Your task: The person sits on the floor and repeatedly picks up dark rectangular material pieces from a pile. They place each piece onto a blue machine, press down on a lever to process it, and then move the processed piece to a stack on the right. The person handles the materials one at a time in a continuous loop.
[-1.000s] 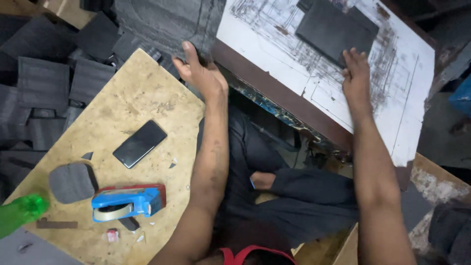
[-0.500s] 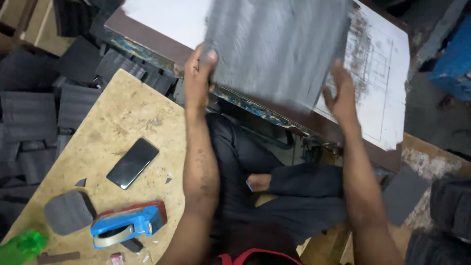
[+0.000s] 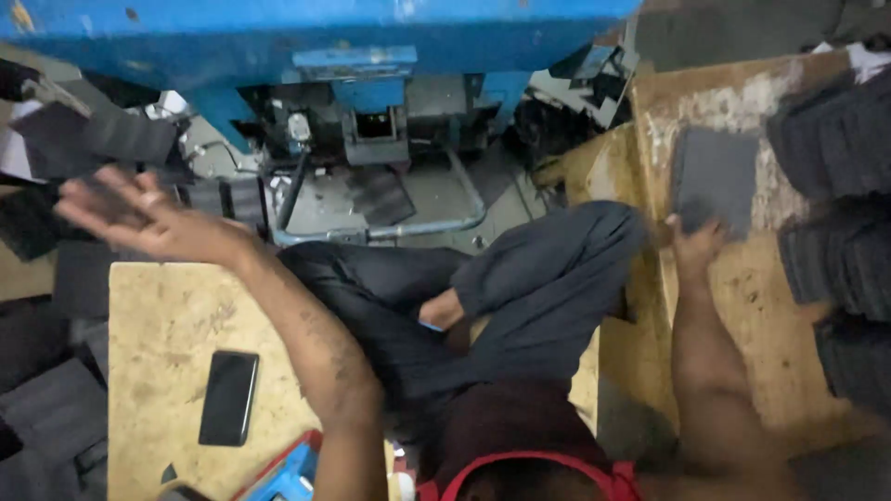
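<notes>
The right hand (image 3: 694,243) rests its fingertips on a dark grey sheet (image 3: 716,178) lying flat on the right desk (image 3: 742,306), grip apparently loose, though blurred. The left hand (image 3: 139,218) hovers open, holding nothing, beyond the left desk (image 3: 162,343), where a black phone (image 3: 228,397) lies. Stacked grey pads (image 3: 840,223) crowd the right edge; a blue machine (image 3: 306,37) stands ahead.

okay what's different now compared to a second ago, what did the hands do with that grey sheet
The hands lifted a big grey sheet off the bench, and it is gone now. The right hand has swung right and touches a smaller grey sheet on the board; whether it grips is unclear. The left hand is out to the left, open and empty. The phone lies on the left table as before.
</notes>
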